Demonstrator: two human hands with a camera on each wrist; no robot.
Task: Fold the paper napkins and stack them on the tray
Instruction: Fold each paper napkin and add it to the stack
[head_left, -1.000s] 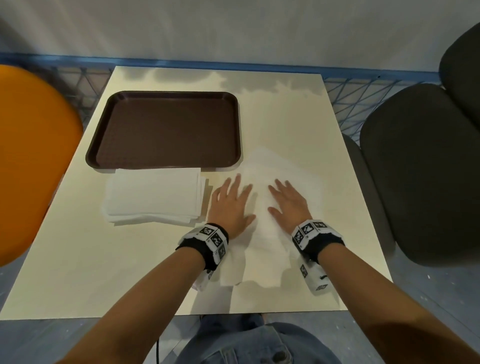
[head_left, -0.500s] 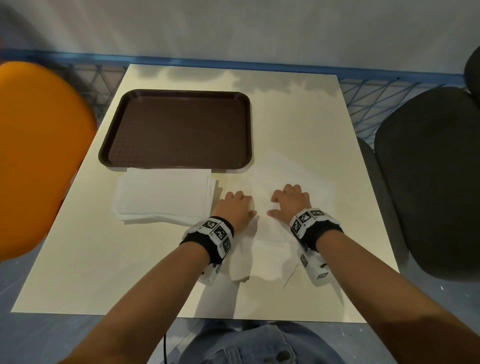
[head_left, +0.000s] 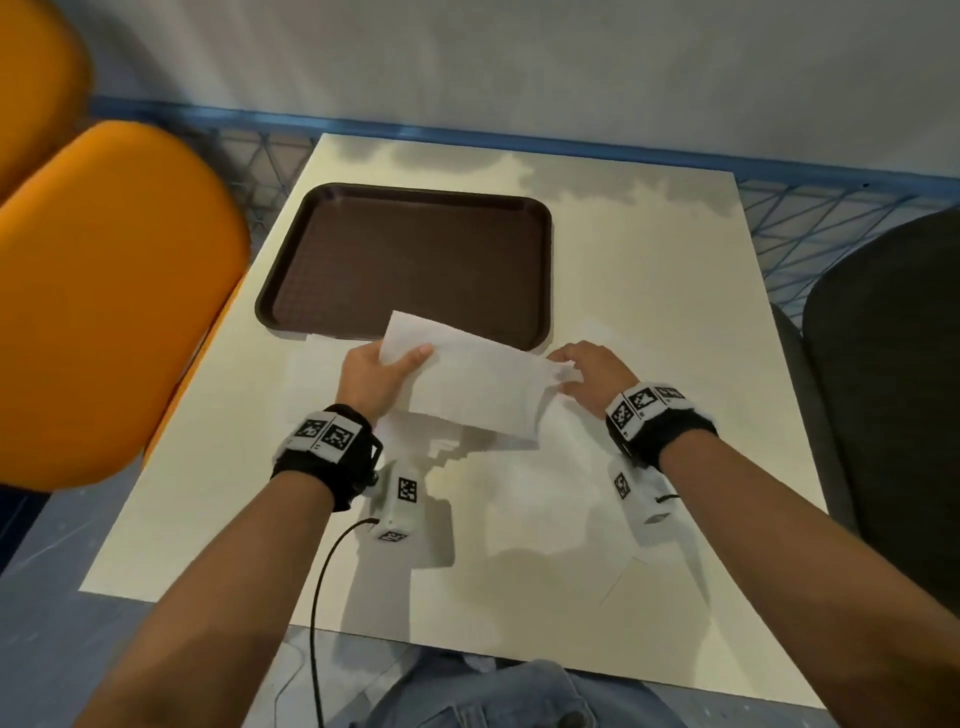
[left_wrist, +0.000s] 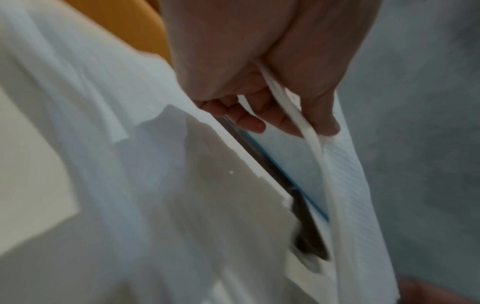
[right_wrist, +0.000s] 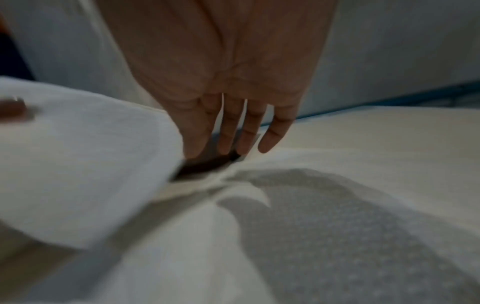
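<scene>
1. Table (head_left: 649, 322): the cream top now carries the tray at its far left and napkins across its near middle. In the head view a second ago the hands lay flat on it; now both are raised above it.

2. Tray (head_left: 415, 260): the brown tray holds nothing, exactly as it did a second ago, so I judge that no napkin has been stacked yet.

3. Napkin pile (head_left: 322, 374): the stack of unfolded sheets just in front of the tray is now largely hidden behind the left hand and the lifted sheet. A spread sheet (head_left: 613, 457) lies on the table under the hands.

4. Folded napkin (head_left: 478, 384): a second ago this paper was pressed flat on the table. It is now lifted clear and held slanting, its far corner overlapping the tray's near rim. That suggests the creasing is done and the carry to the tray has begun.

5. Left hand (head_left: 376, 376): its fingers are under the napkin's left end, thumb on top, clamped on it; the left wrist view shows several layers pinched.

6. Right hand (head_left: 587, 371): it pinches the right end between thumb and forefinger, with the other fingers hanging straight.
</scene>
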